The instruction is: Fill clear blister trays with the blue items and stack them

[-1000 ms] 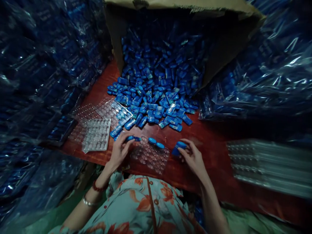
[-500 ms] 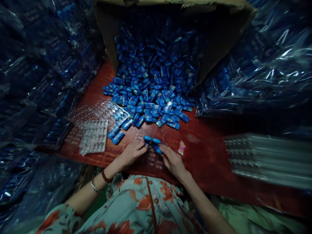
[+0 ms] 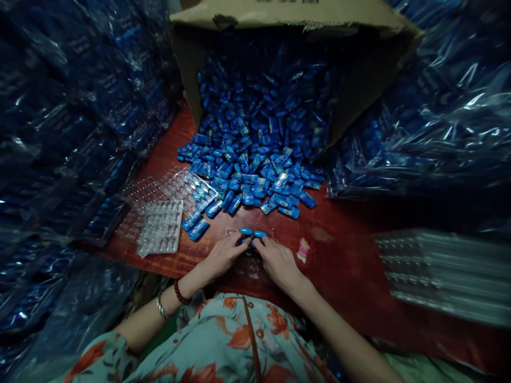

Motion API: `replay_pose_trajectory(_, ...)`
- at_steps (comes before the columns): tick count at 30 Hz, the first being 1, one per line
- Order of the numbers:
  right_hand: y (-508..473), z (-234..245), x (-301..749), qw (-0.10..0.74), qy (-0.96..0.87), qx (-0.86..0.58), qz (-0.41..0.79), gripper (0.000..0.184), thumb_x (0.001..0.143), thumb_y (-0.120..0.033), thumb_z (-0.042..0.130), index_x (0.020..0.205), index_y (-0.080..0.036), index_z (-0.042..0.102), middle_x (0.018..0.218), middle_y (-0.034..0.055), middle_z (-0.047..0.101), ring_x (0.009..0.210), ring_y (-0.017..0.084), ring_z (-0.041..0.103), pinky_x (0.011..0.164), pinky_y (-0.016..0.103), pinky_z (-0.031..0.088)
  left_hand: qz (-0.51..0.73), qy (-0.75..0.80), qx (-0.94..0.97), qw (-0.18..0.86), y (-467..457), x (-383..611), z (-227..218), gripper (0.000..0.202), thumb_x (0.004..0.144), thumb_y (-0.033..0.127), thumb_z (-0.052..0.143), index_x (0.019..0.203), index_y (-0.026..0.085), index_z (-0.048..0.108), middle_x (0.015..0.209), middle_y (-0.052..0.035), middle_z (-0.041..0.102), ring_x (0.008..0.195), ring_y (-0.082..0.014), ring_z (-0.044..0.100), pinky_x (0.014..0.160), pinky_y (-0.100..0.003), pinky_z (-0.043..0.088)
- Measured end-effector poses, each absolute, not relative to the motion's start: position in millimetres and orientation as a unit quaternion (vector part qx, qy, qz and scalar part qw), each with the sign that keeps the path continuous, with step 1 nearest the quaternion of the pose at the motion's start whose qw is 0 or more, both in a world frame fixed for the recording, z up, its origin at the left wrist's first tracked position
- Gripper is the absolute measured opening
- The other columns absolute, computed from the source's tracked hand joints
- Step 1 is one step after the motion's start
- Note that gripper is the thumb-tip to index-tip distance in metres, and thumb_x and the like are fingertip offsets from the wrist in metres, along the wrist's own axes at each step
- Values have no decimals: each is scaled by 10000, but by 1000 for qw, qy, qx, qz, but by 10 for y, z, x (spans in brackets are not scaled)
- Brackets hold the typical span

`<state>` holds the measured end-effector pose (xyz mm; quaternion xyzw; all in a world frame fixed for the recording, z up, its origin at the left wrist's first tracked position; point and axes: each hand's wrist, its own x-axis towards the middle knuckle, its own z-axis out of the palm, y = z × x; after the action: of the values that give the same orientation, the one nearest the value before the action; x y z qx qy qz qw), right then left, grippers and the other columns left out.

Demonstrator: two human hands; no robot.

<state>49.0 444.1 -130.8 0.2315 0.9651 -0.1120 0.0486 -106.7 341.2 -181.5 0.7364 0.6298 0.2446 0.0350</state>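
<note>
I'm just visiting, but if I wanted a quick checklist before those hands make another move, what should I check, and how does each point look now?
1. Both hands at the work: ok; left hand and right hand meet at two blue packs.
2. Clear tray in front of the person: ok.
3. Whole tray visible: not ok; the hands cover part of it.
4. Packs seated in the tray: cannot tell; fingers hide the spot.
5. More packs nearby: ok; a blue pile spills from the carton.
6. Pink piece apart from the hands: ok.

Glossy packs, matt cardboard box
</note>
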Motion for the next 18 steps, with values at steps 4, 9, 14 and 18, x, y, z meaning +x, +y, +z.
replay_pose_trajectory(4, 4405, -1279, 538, 39, 966, 239, -86, 292, 906, -188, 425, 1159, -231, 564, 894, 93, 650, 796, 203, 622, 654, 281, 466, 358, 673, 647, 5, 3451, -1177, -1813, 286, 917, 176, 392, 1143, 219, 561, 1002, -79, 559, 858, -152, 563, 724, -275, 495)
replay_pose_trajectory(9, 4638, -1319, 651, -52, 950, 300, -69, 383, 925, -216, 368, 1281, -255, 505, 910, 75, 645, 799, 175, 610, 674, 259, 454, 301, 787, 537, 48, 3933, -1465, -1672, 255, 914, 276, 435, 1106, 150, 548, 1006, -106, 565, 940, -207, 555, 820, -342, 468)
replay_pose_trajectory(14, 5188, -1417, 273, -14, 952, 302, -37, 507, 823, -51, 373, 1277, -239, 500, 1235, 89, 557, 1065, 243, 501, 788, 349, 464, 155, 804, 563, 108, 4357, -1516, -1628, 215, 889, 225, 459, 1052, 110, 538, 948, -138, 609, 909, -237, 573, 798, -353, 454)
replay_pose_trajectory(18, 5391, -1527, 73, 35, 968, 250, -11, 504, 827, -30, 310, 1277, -173, 485, 1255, 121, 540, 1078, 257, 485, 850, 416, 423, 217, 777, 572, 144, 4188, -1580, -1609, 315, 891, 215, 451, 1200, 151, 449, 999, -104, 627, 874, -214, 613, 775, -328, 475)
